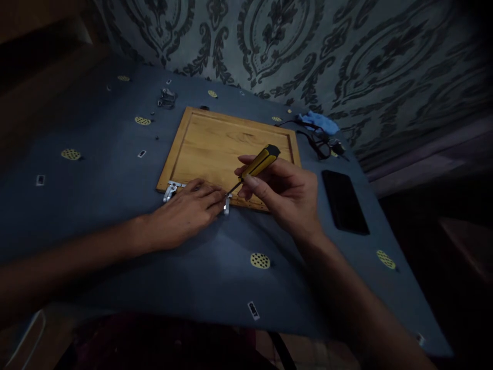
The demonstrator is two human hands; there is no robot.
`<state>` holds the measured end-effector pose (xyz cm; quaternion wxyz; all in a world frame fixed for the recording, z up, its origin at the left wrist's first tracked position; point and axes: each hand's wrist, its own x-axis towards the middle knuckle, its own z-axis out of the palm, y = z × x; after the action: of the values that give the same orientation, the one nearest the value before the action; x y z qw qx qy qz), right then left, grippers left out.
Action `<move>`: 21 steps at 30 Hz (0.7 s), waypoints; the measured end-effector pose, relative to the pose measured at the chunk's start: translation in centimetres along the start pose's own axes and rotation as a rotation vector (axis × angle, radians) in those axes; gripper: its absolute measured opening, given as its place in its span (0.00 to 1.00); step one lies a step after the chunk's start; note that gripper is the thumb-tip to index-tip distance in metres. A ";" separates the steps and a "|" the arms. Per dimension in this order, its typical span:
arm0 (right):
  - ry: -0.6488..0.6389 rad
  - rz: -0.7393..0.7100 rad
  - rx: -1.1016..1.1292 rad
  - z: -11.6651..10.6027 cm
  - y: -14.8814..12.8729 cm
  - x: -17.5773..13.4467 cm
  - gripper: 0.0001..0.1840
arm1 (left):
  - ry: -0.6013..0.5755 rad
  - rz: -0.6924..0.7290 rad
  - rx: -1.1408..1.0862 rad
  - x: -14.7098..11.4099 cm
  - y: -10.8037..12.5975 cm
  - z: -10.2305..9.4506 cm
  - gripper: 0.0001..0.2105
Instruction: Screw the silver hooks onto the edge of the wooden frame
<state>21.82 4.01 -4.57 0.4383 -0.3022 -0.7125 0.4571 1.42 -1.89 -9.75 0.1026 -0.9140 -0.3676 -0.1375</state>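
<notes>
Blue worktop covering: small white printed rectangles; near-edge rectangle with dark lettering, too blurred to read surely; left-hand rectangle and rectangle beside the board, illegible.

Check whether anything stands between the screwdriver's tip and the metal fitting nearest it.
Nothing visible does: the screwdriver, in the right hand's grip, slants down to that fitting at the wooden panel's near edge. The left hand lies close beside it.

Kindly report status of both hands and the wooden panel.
Right hand holding screwdriver, tip at metal fitting. Left hand on near edge of wooden panel. Panel flat on table. Left fingers beside tip.
</notes>
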 end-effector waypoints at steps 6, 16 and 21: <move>0.062 -0.021 0.018 0.7 0.5 -0.1 0.12 | 0.001 0.012 0.017 0.0 0.1 0.0 0.14; 0.260 -0.103 0.024 0.7 1.4 0.0 0.15 | 0.018 0.014 0.003 0.1 0.1 -0.3 0.14; 0.252 -0.109 -0.058 0.2 1.8 0.1 0.13 | 0.022 -0.008 -0.011 0.2 0.1 -0.3 0.11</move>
<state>21.67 4.72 -6.23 0.5397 -0.3306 -0.6799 0.3702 1.62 -1.94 -9.40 0.1011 -0.9115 -0.3694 -0.1500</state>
